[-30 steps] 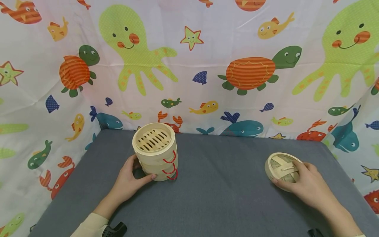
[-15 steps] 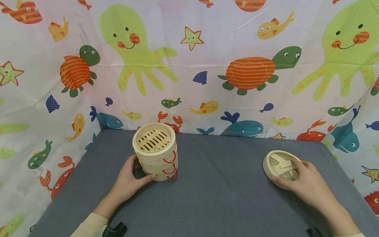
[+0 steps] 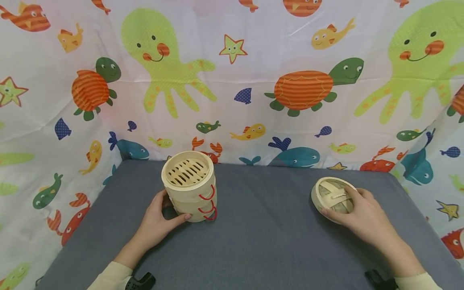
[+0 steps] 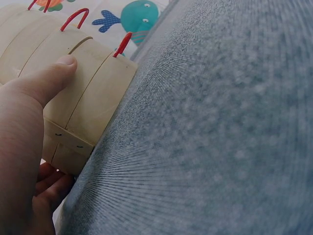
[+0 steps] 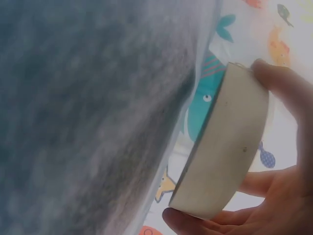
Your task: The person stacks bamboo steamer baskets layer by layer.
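Observation:
On the left of the table stands an upright stack of bamboo steamer baskets [image 3: 192, 201], its slatted top uncovered and red loops running down one side. My left hand [image 3: 157, 221] holds the stack low, the thumb across its front and the other fingers round the far side. A round woven bamboo steamer lid [image 3: 322, 201] is on the right, tilted a little. My right hand [image 3: 362, 219] grips this lid by its rim, thumb on the near side and fingers opposite. The right wrist view shows the lid's plain side wall [image 5: 225, 142] raised off the cloth.
Grey cloth [image 3: 261, 233] covers the table between the stack and the lid. A white curtain [image 3: 253, 52] printed with sea animals closes off the back and both sides.
My right hand has carried the lid left and slightly away from me. The left hand and the steamer stack have stayed in place. The head view has shifted slightly.

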Demonstrator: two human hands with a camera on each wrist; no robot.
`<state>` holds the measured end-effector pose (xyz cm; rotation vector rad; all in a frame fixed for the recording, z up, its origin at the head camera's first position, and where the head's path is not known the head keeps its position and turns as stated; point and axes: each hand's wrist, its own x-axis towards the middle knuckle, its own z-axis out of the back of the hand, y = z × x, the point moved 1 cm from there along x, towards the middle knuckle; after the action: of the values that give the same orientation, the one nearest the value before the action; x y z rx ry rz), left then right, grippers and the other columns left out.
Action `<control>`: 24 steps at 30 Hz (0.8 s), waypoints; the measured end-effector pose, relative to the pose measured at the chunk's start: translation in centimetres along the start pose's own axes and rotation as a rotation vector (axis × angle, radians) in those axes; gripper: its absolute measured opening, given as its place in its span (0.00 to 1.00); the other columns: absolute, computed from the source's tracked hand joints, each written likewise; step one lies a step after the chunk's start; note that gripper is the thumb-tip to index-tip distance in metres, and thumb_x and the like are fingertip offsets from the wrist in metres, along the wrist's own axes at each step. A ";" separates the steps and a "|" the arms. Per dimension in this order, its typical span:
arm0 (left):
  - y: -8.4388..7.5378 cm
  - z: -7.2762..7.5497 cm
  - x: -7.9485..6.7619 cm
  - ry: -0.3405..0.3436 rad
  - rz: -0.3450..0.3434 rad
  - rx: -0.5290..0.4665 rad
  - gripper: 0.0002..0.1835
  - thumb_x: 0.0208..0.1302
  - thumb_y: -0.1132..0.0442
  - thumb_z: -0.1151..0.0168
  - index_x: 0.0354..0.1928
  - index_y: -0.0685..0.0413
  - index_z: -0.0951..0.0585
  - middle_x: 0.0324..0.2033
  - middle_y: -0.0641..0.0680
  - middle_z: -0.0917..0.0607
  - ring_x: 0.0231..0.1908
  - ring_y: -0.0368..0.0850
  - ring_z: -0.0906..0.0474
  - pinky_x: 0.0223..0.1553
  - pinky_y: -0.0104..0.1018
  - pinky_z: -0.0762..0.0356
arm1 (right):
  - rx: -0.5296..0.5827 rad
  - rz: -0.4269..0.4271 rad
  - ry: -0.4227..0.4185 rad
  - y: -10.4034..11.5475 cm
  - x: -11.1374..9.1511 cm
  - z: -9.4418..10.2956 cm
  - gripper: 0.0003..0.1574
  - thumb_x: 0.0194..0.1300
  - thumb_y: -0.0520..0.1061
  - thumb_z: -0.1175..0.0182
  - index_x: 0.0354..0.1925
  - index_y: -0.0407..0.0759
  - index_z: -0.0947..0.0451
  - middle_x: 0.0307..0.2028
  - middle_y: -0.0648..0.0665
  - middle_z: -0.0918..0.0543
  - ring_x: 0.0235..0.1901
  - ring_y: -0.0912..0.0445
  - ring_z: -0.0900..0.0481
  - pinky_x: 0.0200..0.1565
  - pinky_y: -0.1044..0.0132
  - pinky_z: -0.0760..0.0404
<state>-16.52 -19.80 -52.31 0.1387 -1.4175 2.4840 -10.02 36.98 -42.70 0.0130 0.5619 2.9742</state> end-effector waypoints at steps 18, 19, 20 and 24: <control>0.2 -0.1 0.0 -0.003 -0.015 0.013 0.54 0.61 0.47 0.14 0.81 0.56 0.36 0.68 0.57 0.25 0.62 0.52 0.21 0.61 0.50 0.18 | 0.035 0.058 0.006 3.7 0.5 -0.6 0.72 0.62 0.81 0.29 0.80 0.33 0.37 0.68 0.20 0.33 0.62 0.26 0.30 0.52 0.27 0.22; 0.2 -0.1 0.0 -0.003 -0.016 0.012 0.54 0.61 0.47 0.14 0.81 0.56 0.36 0.68 0.57 0.25 0.62 0.52 0.21 0.61 0.49 0.18 | 0.037 0.065 0.004 4.0 0.6 -0.7 0.71 0.62 0.81 0.29 0.80 0.33 0.36 0.68 0.20 0.32 0.62 0.26 0.29 0.52 0.28 0.22; 0.2 -0.1 0.0 -0.003 -0.013 0.009 0.54 0.60 0.47 0.14 0.81 0.56 0.35 0.68 0.57 0.25 0.62 0.52 0.21 0.62 0.50 0.18 | 0.040 0.072 0.003 4.3 0.6 -0.7 0.71 0.62 0.81 0.29 0.80 0.33 0.36 0.68 0.20 0.32 0.62 0.26 0.29 0.52 0.28 0.22; 0.3 0.0 -0.1 -0.005 -0.009 -0.001 0.54 0.60 0.48 0.14 0.80 0.57 0.35 0.68 0.58 0.25 0.62 0.53 0.21 0.62 0.55 0.18 | 0.059 0.096 -0.005 5.7 0.9 -0.9 0.71 0.61 0.81 0.28 0.80 0.35 0.35 0.69 0.22 0.32 0.62 0.27 0.29 0.53 0.29 0.22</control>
<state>-16.48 -19.95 -52.59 0.1516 -1.4164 2.4776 -11.62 31.47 -41.46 0.0542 0.6662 3.0483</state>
